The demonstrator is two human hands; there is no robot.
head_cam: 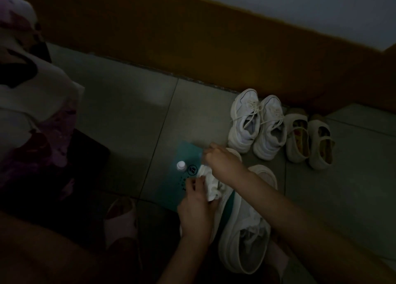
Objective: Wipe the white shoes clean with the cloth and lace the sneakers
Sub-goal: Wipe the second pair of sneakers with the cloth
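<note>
The light is dim. A crumpled white cloth (pixel 209 182) lies bunched over the toe of the near white sneaker (pixel 246 232), which points away from me. My left hand (pixel 196 208) grips the cloth's left side with curled fingers. My right hand (pixel 222 162) is curled over the cloth's top edge and seems to pinch it. Part of a second white sneaker (pixel 264 174) shows behind my right forearm. A pair of laced white sneakers (pixel 255 123) stands farther back by the wall.
A teal sheet (pixel 182 155) lies on the tiled floor under the cloth, with a small white-capped bottle (pixel 181 165) standing on it. Beige slip-on shoes (pixel 308 138) sit right of the laced pair. A pink slipper (pixel 122 219) is at lower left. Patterned fabric (pixel 32 112) fills the left.
</note>
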